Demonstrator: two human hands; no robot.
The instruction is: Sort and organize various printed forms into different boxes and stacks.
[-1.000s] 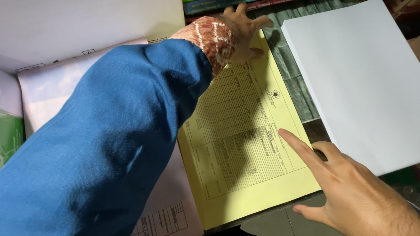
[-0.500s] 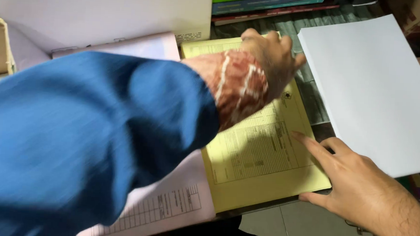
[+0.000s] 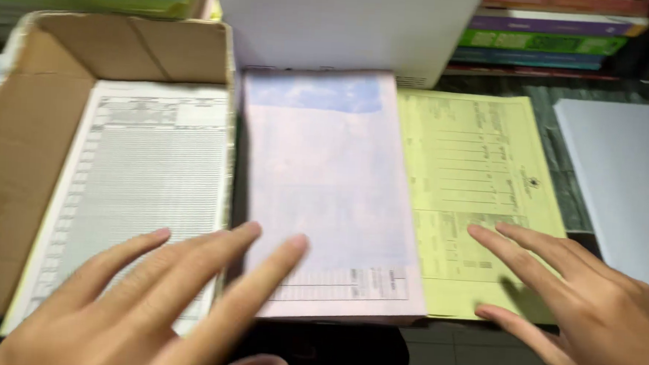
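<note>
Head view: the left hand (image 3: 133, 306), earlier stretched across to the far end of the yellow form stack (image 3: 479, 198), now hovers flat, grip open and empty, over the pink stack (image 3: 324, 190) and the white forms in the cardboard box (image 3: 15, 159). The right hand (image 3: 592, 308) stays spread on the yellow stack's near corner, holding nothing.

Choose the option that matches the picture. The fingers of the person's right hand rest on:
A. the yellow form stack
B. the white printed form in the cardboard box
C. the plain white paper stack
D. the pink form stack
A: the right hand lies spread with its fingertips on the lower part of the yellow form stack, beside the pink form stack.
</note>
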